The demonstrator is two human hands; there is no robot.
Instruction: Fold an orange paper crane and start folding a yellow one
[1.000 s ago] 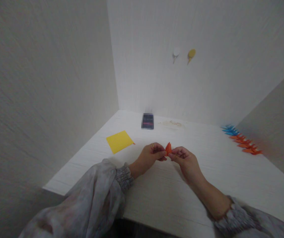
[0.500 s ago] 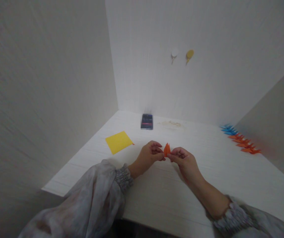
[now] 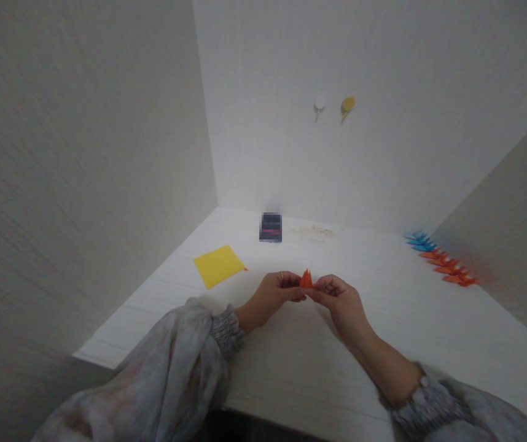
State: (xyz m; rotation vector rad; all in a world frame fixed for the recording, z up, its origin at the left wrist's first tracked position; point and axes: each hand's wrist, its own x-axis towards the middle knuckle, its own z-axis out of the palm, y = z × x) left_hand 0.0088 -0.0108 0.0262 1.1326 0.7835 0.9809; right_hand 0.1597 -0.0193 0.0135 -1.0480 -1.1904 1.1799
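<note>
A small folded orange paper piece [image 3: 306, 280] is held just above the white table [image 3: 291, 368], near its middle. My left hand [image 3: 275, 294] pinches its left side, fingers closed, a ring on one finger. My right hand [image 3: 337, 297] pinches its right side, fingers curled. Both forearms reach in from the lower edge in loose grey sleeves.
A yellow paper square [image 3: 218, 265] lies to the left, with an orange sheet's edge showing under it. A dark small box [image 3: 270, 227] stands near the back wall. A row of folded blue and orange paper pieces [image 3: 441, 265] lines the right wall. Two round hooks [image 3: 335, 106] are on the back wall.
Both hands have stayed together on the orange piece and turned it a little; it now sits lower between the fingertips. The camera view has drifted slightly.
</note>
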